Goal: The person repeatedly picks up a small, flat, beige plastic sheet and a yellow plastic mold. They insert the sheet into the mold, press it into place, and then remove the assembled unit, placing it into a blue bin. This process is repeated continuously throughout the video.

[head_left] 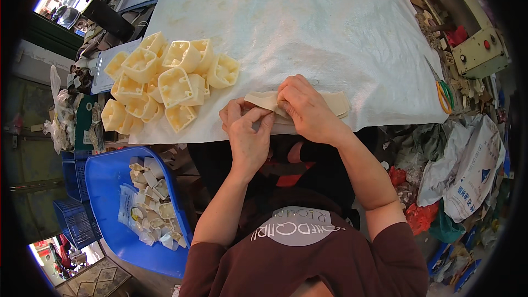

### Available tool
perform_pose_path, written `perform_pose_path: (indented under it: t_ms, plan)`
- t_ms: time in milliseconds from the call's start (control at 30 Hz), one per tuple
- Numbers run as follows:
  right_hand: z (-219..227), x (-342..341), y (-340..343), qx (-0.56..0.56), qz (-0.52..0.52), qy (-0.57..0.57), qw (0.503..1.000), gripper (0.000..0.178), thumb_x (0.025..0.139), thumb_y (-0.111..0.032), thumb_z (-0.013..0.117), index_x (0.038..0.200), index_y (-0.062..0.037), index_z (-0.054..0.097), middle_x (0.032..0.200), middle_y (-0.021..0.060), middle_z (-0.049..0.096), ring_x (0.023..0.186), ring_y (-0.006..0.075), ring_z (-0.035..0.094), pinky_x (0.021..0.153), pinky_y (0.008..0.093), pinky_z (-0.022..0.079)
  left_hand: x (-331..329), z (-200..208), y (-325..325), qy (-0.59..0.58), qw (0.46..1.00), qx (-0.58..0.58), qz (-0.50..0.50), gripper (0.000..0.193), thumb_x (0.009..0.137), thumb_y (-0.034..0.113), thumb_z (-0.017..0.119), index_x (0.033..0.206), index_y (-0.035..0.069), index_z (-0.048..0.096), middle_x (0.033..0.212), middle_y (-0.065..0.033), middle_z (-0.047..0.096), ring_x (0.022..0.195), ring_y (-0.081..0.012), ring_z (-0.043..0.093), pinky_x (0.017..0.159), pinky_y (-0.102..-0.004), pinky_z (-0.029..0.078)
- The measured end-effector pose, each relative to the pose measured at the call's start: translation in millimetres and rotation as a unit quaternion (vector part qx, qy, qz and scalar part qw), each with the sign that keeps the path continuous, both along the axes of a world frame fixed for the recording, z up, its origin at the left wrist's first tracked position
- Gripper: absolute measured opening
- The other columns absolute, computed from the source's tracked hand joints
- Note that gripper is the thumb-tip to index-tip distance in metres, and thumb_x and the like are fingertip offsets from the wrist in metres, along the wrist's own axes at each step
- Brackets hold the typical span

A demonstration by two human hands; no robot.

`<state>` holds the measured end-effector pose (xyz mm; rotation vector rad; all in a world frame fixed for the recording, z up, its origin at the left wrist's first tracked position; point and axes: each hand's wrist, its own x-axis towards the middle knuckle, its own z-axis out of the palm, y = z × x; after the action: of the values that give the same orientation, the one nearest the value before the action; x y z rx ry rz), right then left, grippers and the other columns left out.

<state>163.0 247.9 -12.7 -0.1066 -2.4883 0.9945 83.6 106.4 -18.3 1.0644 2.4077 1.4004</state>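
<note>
At the near edge of the covered table, a beige strip of sheet material (pixel 336 104) lies lengthwise under both hands; the frame does not show whether it is cloth, leather or paper. My left hand (pixel 246 132) pinches the strip's left part between thumb and fingers. Just to the right, my right hand (pixel 307 107) presses its bent fingers and thumb onto the middle of the strip, hiding that part. To the left of my hands lies a pile of pale yellow, hollow, rounded-square plastic pieces (pixel 179 85).
White sheeting (pixel 308 27) covers the table. Scissors with orange and green handles (pixel 444 96) lie at its right edge, below a control box (pixel 480 52) with buttons. A blue tub (pixel 104 203) with pale pieces stands lower left. Plastic bags (pixel 467 170) are heaped at right.
</note>
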Motion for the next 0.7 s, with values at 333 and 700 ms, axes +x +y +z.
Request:
perform_pose_path:
  t_ms: [333, 700]
  plan:
    - [0, -1, 3, -0.018, 0.000, 0.007, 1.000, 0.008, 0.082, -0.001, 0.051, 0.078, -0.0011, 0.045, 0.084, 0.0108, 0.050, 0.081, 0.0282, 0.048, 0.073, 0.0360, 0.040, -1, -1, -1, 0.007, 1.000, 0.004, 0.002, 0.011, 0.073, 0.009, 0.068, 0.083, 0.005, 0.067, 0.103, -0.0094, 0.051, 0.102, -0.0271, 0.040, 0.091, -0.0391, 0.032]
    - [0, -2, 0, -0.050, -0.042, 0.029, 0.997, 0.003, 0.085, -0.002, 0.050, 0.083, -0.0010, 0.048, 0.081, 0.0103, 0.050, 0.080, 0.0275, 0.048, 0.071, 0.0355, 0.041, 12, 0, -10, 0.252, 0.962, 0.096, 0.053, 0.019, 0.069, 0.000, 0.064, 0.087, 0.004, 0.061, 0.101, -0.0090, 0.053, 0.097, -0.0273, 0.046, 0.086, -0.0370, 0.036]
